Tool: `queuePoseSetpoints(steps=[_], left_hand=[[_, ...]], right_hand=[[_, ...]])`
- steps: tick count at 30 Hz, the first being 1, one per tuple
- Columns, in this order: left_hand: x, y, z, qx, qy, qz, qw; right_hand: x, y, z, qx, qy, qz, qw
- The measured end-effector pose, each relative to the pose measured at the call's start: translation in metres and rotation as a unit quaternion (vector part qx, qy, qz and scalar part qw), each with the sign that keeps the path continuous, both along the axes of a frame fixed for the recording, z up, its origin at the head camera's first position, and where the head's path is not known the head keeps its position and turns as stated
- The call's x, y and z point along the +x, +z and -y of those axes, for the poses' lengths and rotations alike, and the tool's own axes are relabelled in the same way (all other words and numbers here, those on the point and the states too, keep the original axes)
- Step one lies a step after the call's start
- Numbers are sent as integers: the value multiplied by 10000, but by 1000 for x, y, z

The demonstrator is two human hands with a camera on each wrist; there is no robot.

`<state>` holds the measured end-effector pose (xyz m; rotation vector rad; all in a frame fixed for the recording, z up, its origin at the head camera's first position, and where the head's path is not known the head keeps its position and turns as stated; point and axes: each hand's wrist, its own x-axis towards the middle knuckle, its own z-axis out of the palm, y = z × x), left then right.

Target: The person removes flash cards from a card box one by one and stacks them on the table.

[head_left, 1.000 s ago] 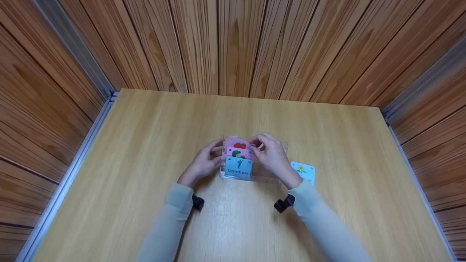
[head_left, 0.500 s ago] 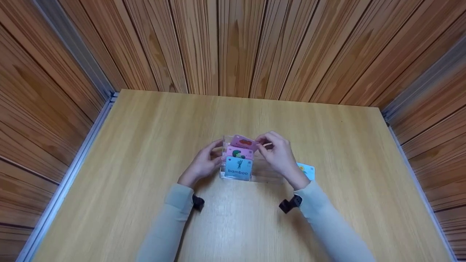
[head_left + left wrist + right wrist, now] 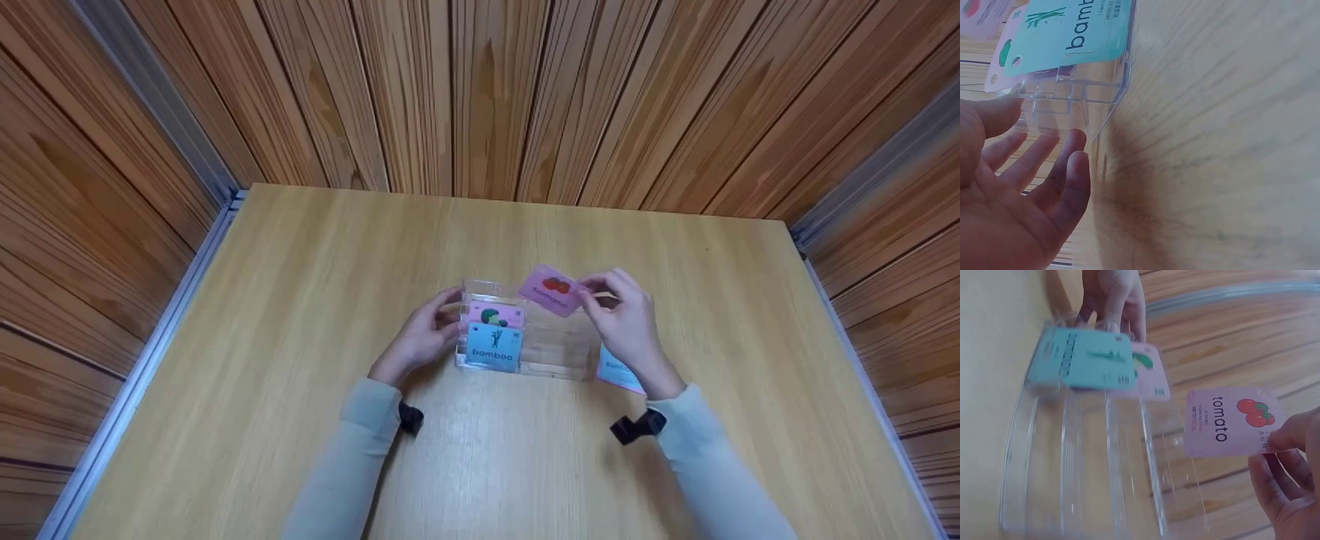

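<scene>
My right hand (image 3: 624,315) pinches one corner of a pink tomato card (image 3: 551,291), held tilted above the back right of a clear stepped card rack (image 3: 556,352). My left hand (image 3: 420,335) holds the rack's left end, its thumb against the end and the fingers beside it in the left wrist view. In the rack's left half, a blue bamboo card (image 3: 1092,360) stands at the front. Behind it is a pink card (image 3: 496,313) with a green vegetable picture, its lower part hidden. The steps on the rack's right half hold no cards.
A blue card (image 3: 616,371) lies on the table to the right of the rack, partly covered by my right hand and wrist. Wood-plank walls (image 3: 480,97) enclose the back and sides of the wooden table (image 3: 337,247).
My right hand has drawn the tomato card out of the rack's left half, lifting it and moving right. My left hand stays at the rack's left end.
</scene>
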<state>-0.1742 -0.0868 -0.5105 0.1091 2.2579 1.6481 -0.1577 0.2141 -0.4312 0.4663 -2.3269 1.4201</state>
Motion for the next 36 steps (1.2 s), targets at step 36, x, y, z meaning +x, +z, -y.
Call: queuePoseSetpoints(steps=[36], left_hand=[[-2,-3,1,94,139,283,9995]], right_hand=[[27,-76,-126,1204,-912,1897,9701]])
